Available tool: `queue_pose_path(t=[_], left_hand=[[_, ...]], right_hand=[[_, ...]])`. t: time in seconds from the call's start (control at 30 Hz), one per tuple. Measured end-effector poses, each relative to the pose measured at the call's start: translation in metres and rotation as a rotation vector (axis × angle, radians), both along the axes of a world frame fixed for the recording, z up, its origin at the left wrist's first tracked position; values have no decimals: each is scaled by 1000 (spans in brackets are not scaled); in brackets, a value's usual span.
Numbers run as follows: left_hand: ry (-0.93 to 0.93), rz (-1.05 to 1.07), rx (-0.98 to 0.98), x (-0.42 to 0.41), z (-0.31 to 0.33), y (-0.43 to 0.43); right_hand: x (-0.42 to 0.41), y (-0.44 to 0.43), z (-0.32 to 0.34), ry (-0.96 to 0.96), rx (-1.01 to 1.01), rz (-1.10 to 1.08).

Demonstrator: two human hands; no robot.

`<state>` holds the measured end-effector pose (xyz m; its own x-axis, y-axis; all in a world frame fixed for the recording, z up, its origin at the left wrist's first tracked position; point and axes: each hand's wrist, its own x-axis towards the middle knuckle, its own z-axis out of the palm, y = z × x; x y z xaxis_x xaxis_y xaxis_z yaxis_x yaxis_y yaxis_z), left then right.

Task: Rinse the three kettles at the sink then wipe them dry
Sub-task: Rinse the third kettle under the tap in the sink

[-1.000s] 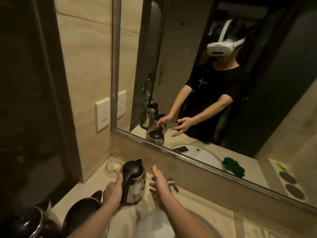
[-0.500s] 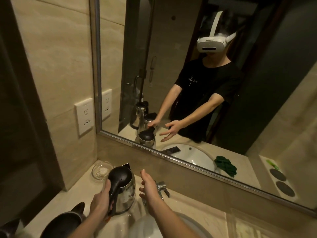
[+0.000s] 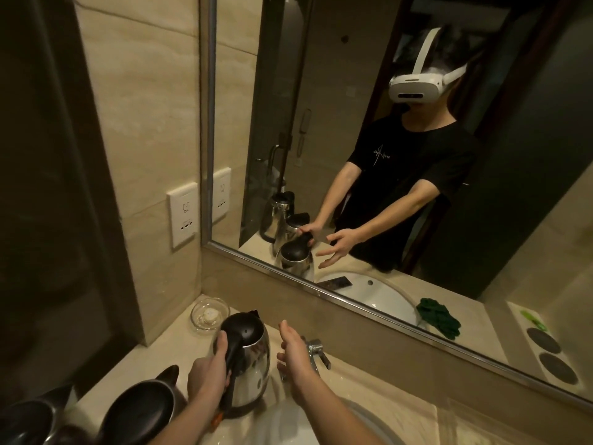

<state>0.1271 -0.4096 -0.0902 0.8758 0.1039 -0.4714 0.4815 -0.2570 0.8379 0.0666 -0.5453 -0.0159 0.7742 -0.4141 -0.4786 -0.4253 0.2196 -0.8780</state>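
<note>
Looking down on a beige bathroom counter (image 3: 388, 393) below a wide mirror (image 3: 321, 101). The left hand (image 3: 207, 377) grips the black handle of a steel kettle (image 3: 253, 364), fingers curled round it. The kettle is upright at the left rim of the sink (image 3: 285, 427); whether it rests on the counter cannot be told. The right hand (image 3: 295, 351) is held just right of the kettle, fingers straight and slightly apart, in front of a chrome tap (image 3: 316, 348). A second kettle (image 3: 141, 409) and a third kettle (image 3: 29, 419) stand at lower left. A glass dish (image 3: 208, 313) sits in the corner, below a wall socket (image 3: 183, 215). The mirror shows a green cloth (image 3: 438, 317) beside the sink.
</note>
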Motion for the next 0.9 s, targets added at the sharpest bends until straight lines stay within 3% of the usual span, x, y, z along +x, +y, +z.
queue_pose_path(t=[0.5, 0.9], left_hand=[[-27, -60, -94, -66, 35, 15], [-8, -317, -148, -98, 46, 50]], right_hand=[[-44, 15, -2, -21, -9, -51], [-86, 35, -5, -20, -30, -141]])
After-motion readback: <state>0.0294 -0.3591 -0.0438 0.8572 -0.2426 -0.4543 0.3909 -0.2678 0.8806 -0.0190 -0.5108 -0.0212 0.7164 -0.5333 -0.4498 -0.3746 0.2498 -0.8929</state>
